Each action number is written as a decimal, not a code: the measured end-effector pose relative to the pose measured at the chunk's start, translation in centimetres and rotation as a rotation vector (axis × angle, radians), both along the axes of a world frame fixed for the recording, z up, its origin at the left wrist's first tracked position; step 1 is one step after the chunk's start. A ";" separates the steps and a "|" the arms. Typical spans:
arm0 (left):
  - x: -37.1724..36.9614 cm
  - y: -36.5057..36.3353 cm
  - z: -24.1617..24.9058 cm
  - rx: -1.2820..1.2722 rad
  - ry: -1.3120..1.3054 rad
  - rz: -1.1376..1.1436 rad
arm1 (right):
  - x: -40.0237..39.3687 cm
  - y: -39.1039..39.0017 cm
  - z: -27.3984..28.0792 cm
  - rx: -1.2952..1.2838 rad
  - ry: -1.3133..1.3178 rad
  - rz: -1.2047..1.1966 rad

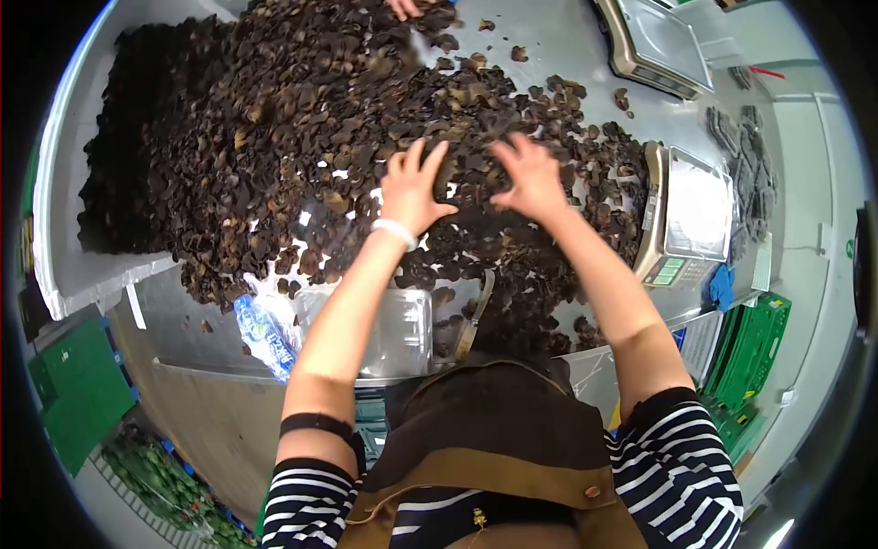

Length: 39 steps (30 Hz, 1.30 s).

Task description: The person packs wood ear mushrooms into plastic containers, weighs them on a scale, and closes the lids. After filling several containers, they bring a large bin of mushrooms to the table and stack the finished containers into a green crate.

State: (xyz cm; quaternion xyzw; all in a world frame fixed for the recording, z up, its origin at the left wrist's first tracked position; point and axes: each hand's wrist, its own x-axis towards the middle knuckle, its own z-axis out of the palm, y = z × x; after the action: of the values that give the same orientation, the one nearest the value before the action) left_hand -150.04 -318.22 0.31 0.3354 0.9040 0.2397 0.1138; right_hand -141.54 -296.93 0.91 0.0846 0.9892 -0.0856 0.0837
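Note:
A wide heap of dark brown mushrooms (pixel 302 119), flat and curled, covers much of the metal table. Over the middle of it my left hand (pixel 413 194) has its fingers spread, thumb pointing right, with a white band at the wrist. My right hand (pixel 532 181) is just across from it, also with fingers apart, its thumb turned toward the left one. Both are low over the mushrooms and hold nothing visible. Closer to my body lie a knife (pixel 474 320) with a pale handle and a clear plastic tray (pixel 402 334), partly behind my left forearm.
A blue and white plastic packet (pixel 263 337) lies near the front edge. Two weighing scales (pixel 672 215) stand at the right, with a blue cloth (pixel 721 287) beside the nearer one. A white box (pixel 69 220) borders the heap at left. Another person's hand (pixel 403 8) shows at the top.

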 end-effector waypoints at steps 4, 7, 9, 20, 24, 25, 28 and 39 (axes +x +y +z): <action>2.2 2.6 -4.2 0.091 -0.026 -0.272 | 4.1 -4.8 -1.7 -0.309 0.052 0.102; 4.2 0.7 -3.9 0.179 -0.063 -0.276 | 7.5 -3.5 -1.6 -0.427 0.075 0.121; 4.9 -0.2 -2.9 0.221 -0.049 -0.216 | 9.0 -2.3 -1.3 -0.457 0.224 0.078; 8.5 5.0 -2.1 0.185 -0.089 0.031 | 6.7 1.1 -2.9 -0.536 0.243 0.092; 12.1 8.1 2.2 0.433 -0.372 0.203 | 10.2 3.6 1.2 -0.958 0.386 -0.123; 13.4 9.5 3.2 0.475 -0.349 0.191 | 11.4 4.8 1.9 -0.995 0.428 -0.137; 17.0 15.5 6.5 0.537 -0.393 0.148 | 16.3 9.8 5.5 -1.073 0.501 -0.215; 23.6 44.5 8.2 0.582 -0.421 -0.278 | 29.0 34.0 8.1 -1.207 0.671 -0.682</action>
State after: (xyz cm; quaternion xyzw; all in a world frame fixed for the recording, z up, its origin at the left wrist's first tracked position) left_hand -126.41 -273.72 8.51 0.4166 0.7008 0.5321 0.2283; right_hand -112.56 -262.91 8.99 0.2943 0.6627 -0.6525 -0.2201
